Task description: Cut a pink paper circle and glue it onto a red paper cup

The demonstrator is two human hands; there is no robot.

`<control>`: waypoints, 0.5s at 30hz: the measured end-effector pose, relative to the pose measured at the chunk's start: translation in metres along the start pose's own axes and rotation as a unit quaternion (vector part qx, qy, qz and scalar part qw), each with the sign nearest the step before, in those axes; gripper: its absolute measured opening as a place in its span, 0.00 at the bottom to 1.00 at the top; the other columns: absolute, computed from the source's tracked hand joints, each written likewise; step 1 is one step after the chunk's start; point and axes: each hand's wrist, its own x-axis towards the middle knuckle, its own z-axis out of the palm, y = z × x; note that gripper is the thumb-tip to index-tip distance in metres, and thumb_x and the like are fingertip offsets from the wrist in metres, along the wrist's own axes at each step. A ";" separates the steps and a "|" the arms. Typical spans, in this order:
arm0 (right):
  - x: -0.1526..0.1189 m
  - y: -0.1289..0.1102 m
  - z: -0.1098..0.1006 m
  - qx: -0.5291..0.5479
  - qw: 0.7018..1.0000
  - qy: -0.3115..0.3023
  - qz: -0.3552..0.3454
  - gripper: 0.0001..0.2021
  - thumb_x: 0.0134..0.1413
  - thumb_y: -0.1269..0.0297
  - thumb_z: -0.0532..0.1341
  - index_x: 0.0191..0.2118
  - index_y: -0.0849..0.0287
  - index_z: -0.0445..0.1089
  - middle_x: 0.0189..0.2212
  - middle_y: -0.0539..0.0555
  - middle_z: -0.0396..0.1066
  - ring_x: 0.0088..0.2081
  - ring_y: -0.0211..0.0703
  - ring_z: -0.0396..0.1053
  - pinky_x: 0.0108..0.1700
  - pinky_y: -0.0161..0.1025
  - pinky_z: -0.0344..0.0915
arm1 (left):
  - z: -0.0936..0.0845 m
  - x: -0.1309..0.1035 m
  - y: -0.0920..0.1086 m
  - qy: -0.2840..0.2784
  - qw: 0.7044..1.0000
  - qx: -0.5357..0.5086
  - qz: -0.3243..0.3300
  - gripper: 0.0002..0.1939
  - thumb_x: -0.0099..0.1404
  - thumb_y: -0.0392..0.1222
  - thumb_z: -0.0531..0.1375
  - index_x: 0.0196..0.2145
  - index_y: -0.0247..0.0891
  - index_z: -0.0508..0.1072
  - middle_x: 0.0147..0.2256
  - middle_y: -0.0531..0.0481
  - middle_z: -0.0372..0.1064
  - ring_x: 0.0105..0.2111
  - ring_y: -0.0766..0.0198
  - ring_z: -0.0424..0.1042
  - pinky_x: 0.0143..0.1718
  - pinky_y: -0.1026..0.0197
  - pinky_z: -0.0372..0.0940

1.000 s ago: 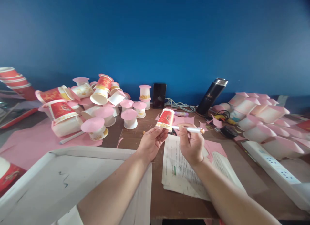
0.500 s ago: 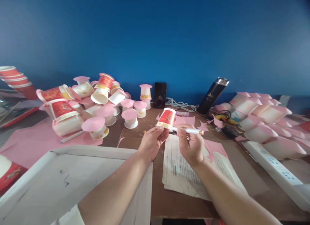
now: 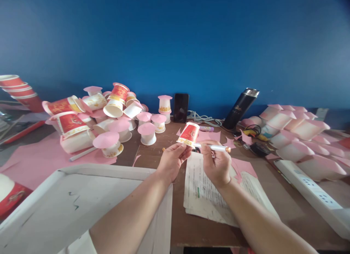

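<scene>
A red and white paper cup (image 3: 189,133) with gold patterning is upside down, its rim gripped low by my left hand (image 3: 175,160). My right hand (image 3: 217,163) is closed around a white pen-like stick (image 3: 216,147) with an orange-brown end pointing right. The stick's other end reaches toward the cup's rim; whether it touches is hidden by the fingers. Under the right hand lie printed paper sheets (image 3: 207,195). Pink paper scraps (image 3: 209,136) lie behind the cup.
Paper cups with pink discs (image 3: 147,129) are heaped at left. More pink-topped cups (image 3: 298,144) fill the right. A phone (image 3: 181,107) and a black flask (image 3: 240,109) stand by the blue wall. A white tray (image 3: 106,170) and a power strip (image 3: 308,188) flank my arms.
The cup and both hands have shifted very slightly to the right in view. Both grips stay the same.
</scene>
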 end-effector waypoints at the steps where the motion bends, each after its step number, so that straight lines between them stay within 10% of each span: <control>1: 0.000 0.000 0.000 0.003 1.000 0.002 0.005 0.07 0.60 0.66 0.56 0.35 0.59 0.71 0.31 0.54 0.74 0.31 0.40 0.72 0.35 0.37 0.68 | 0.000 0.000 0.000 -0.002 1.000 0.007 0.000 0.06 0.55 0.36 0.65 0.32 0.31 0.76 0.31 0.47 0.73 0.32 0.69 0.71 0.41 0.64 0.65; 15: -0.001 0.003 0.001 0.039 0.999 -0.035 -0.008 0.07 0.59 0.68 0.56 0.38 0.58 0.72 0.34 0.54 0.74 0.37 0.42 0.72 0.39 0.38 0.68 | -0.002 0.003 -0.005 -0.008 0.991 0.130 0.042 0.13 0.50 0.46 0.68 0.29 0.33 0.77 0.30 0.48 0.72 0.32 0.68 0.70 0.42 0.61 0.64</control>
